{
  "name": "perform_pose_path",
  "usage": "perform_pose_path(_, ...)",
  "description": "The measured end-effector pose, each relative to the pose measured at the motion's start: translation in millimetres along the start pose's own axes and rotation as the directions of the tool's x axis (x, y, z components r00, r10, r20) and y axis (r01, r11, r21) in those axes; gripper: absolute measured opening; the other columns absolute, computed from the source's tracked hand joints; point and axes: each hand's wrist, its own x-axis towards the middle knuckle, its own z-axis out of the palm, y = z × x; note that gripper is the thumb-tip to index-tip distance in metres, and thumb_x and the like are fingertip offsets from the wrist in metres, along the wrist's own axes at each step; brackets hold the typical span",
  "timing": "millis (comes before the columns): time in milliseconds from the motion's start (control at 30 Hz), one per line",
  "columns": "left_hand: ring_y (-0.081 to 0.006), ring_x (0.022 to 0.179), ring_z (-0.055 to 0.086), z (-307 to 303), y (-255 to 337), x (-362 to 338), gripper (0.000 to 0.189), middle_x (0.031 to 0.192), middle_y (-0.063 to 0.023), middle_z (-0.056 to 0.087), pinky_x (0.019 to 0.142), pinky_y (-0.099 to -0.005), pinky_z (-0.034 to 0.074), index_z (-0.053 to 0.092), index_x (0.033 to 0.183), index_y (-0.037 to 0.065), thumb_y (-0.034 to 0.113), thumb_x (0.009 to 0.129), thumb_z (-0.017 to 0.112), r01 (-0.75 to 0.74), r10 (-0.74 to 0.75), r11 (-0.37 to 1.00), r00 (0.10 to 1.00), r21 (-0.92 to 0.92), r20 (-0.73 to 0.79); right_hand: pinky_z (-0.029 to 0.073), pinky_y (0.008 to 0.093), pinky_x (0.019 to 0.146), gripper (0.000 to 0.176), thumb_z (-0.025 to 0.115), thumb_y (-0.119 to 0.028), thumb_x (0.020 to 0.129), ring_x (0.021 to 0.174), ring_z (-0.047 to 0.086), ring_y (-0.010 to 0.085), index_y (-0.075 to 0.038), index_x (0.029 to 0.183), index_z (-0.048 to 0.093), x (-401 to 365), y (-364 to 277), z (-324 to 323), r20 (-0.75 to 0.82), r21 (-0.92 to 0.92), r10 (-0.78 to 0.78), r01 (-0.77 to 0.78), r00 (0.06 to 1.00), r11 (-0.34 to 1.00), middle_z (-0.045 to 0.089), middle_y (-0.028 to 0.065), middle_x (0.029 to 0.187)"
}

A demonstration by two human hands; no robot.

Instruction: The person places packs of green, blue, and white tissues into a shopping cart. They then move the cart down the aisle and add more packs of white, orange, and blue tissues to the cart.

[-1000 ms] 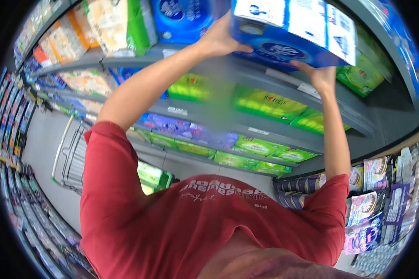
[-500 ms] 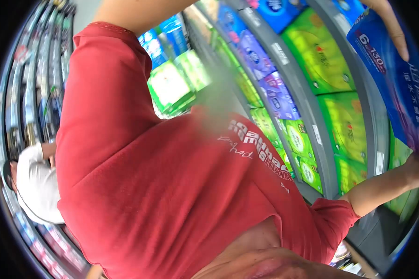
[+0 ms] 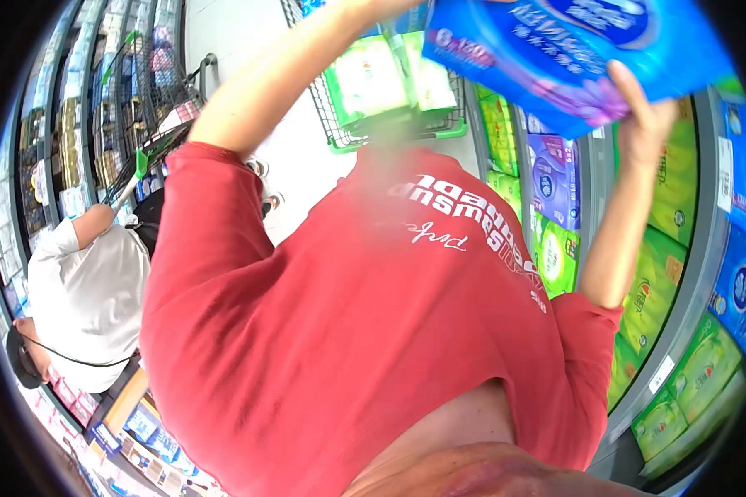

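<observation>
A blue plastic pack of tissues (image 3: 547, 58) with purple flowers and white lettering is held up tilted at the top right. My right hand (image 3: 645, 120) grips its lower edge, with a finger lying over the front. My left hand (image 3: 385, 7) reaches the top edge of the view beside the pack's left end. Its fingers are cut off, so their hold does not show. Below the pack stands a wire shopping cart (image 3: 340, 137) with a green rim. Green-and-white packs (image 3: 369, 79) lie in it.
Shelves on the right hold green packs (image 3: 651, 290), purple packs (image 3: 553, 178) and blue packs (image 3: 733, 282). At the left, a person in a white shirt (image 3: 91, 294) stands by another cart (image 3: 145, 91). Stocked shelves (image 3: 58, 124) line that side. Pale floor (image 3: 294, 178) runs between.
The blue pack has moved left from the shelf side, nearer to the cart, with my right hand on it. My left hand has swung left too. More of the cart now shows.
</observation>
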Motion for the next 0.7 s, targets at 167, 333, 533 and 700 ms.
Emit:
perform_pose_path(167,-0.0207,0.086,0.064,-41,-96,-76,0.043,0.101,-0.0115,0.066,0.079,-0.0335,0.052,0.060,0.111,0.000,0.026,0.078,0.071,0.442,-0.497,0.867,0.800,-0.231,-0.335,0.055,0.0330,0.070,0.047,0.077,-0.017,0.071,0.081,0.064,0.0208,0.002,0.108,0.056,7,102,73,0.162,0.168,0.471,-0.494,0.867,0.853,0.063,0.0110,0.098)
perform_pose_path(333,-0.0223,0.085,0.065,-56,-167,-151,0.044,0.104,-0.0142,0.063,0.076,-0.0338,0.055,0.055,0.114,-0.004,0.025,0.082,0.067,0.526,-0.748,0.652,0.564,-0.547,-0.350,0.055,0.0335,0.071,0.055,0.077,-0.023,0.074,0.084,0.065,0.0237,0.006,0.114,0.053,-16,189,118,0.273,0.126,0.696,-0.742,0.664,0.658,0.061,0.0158,0.103)
perform_pose_path(533,-0.0255,0.084,0.065,-62,-186,-199,0.045,0.102,-0.0155,0.063,0.067,-0.0392,0.057,0.053,0.114,-0.004,0.026,0.083,0.064,0.418,-0.814,0.563,0.427,-0.713,-0.393,0.052,0.0304,0.076,0.055,0.074,-0.031,0.077,0.087,0.063,0.0195,0.007,0.110,0.055,-24,226,153,0.371,0.037,0.759,-0.825,0.536,0.564,0.062,0.0134,0.102)
perform_pose_path(700,-0.0291,0.087,0.064,-94,-190,-214,0.061,0.100,-0.0243,0.061,0.069,-0.0381,0.055,0.048,0.114,-0.014,0.026,0.075,0.073,0.386,-0.733,0.677,0.427,-0.626,-0.530,0.052,0.0298,0.075,0.051,0.074,-0.033,0.077,0.087,0.063,0.0178,0.006,0.106,0.056,-7,233,188,0.426,0.056,0.736,-0.827,0.526,0.559,0.063,0.0116,0.099)
